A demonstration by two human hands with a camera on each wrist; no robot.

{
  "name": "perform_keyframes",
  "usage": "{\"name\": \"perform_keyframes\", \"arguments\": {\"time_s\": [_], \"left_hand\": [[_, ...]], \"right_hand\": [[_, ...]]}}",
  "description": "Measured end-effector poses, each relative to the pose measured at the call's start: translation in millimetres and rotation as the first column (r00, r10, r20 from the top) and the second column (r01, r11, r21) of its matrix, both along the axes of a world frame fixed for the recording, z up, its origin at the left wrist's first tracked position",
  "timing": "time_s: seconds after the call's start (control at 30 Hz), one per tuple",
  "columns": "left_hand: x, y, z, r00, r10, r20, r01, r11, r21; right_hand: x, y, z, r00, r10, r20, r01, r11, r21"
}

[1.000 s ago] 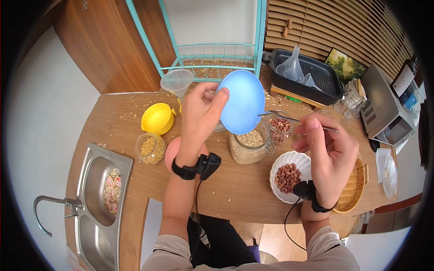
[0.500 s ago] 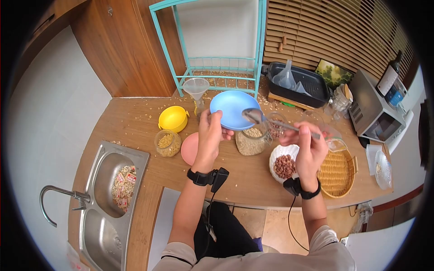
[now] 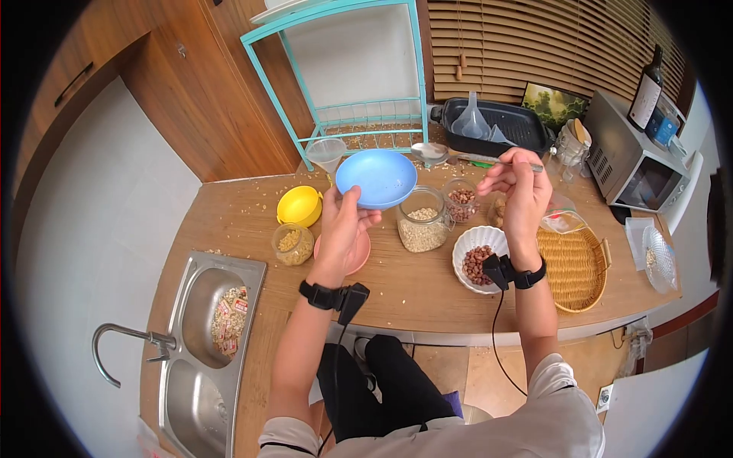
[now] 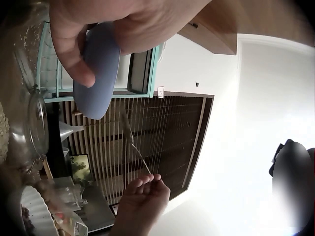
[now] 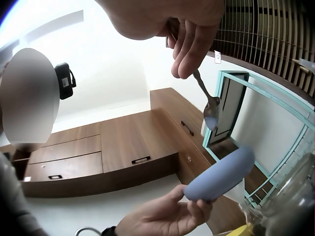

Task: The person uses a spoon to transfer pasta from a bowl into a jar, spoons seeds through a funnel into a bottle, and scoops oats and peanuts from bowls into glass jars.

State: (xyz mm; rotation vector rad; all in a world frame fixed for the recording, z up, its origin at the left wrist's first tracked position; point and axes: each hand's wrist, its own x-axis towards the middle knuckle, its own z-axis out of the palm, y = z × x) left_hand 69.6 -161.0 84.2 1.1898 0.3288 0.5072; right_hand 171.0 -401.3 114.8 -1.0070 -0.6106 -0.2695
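Blue bowl (image 3: 376,178) held at near rim by your left hand (image 3: 341,226), thumb over edge, above the oat jar (image 3: 421,227); looks light, stiff, smooth plastic, so grip rim firmly w/ fingers underneath; right hand (image 3: 521,195) pinches spoon (image 3: 458,156).

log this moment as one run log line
left hand: holds blue bowl | right hand: pinches spoon | below: oat jar
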Motion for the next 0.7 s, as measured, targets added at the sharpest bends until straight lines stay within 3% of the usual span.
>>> {"name": "perform_keyframes", "arguments": {"time_s": [0.3, 0.63, 0.7], "left_hand": [[88, 28, 14, 0.972, -0.064, -0.226, 0.117, 0.967, 0.227], [141, 40, -17, 0.884, -0.026, -0.466, 0.173, 0.945, 0.276], [153, 44, -31, 0.865, -0.054, -0.499, 0.182, 0.960, 0.213]], "right_hand": [[7, -4, 1, 0.993, -0.109, 0.053, 0.109, 0.994, -0.012], [14, -26, 9, 0.990, -0.119, 0.082, 0.119, 0.993, -0.003], [14, -29, 10, 0.988, -0.134, 0.081, 0.135, 0.991, -0.005]]}}
